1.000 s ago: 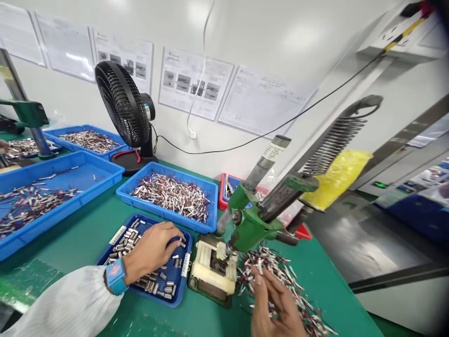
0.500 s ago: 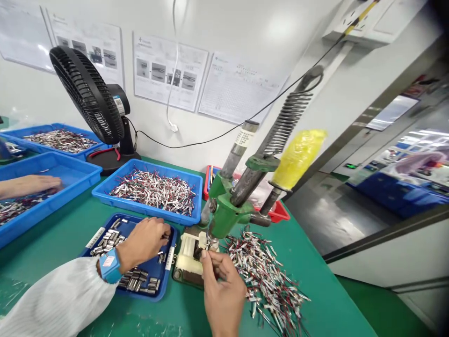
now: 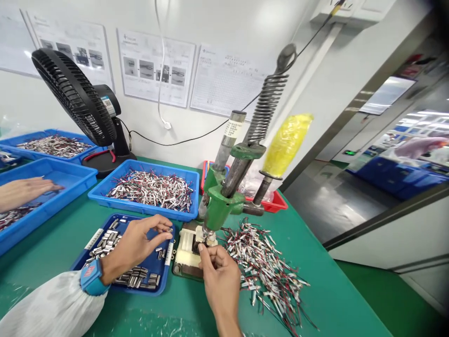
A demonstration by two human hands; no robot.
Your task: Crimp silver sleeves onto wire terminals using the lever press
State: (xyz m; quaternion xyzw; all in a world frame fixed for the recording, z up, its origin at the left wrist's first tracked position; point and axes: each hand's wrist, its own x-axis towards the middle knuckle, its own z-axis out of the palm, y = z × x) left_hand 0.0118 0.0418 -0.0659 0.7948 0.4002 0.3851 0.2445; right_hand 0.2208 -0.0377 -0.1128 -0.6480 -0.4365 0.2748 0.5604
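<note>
Head view. A green press [image 3: 219, 206] stands on the table [image 3: 291, 243], with its spring [image 3: 268, 107] and yellow-wrapped handle [image 3: 287, 145] rising above it; its body partly hides the red box [image 3: 280, 203] beyond. To its right lies a heap of wired parts [image 3: 263, 267]; to its left, a dark blue tray [image 3: 150, 260] of metal cylinders [image 3: 136, 277]. Farther back are a blue box [image 3: 140, 208] of similar wired parts and a fan [image 3: 72, 93], which overlaps the sheets on the wall. The left hand [image 3: 138, 238] covers part of the tray, its fingers pinching a small metal piece [image 3: 170, 230] at the right rim. The right hand [image 3: 220, 276] has its fingers drawn together at the foot of the press; what they hold cannot be told.

Compared with one second earlier, the right hand has moved from the heap to the press, and another person's hand [image 3: 30, 192] now reaches over the left blue box [image 3: 52, 214].
</note>
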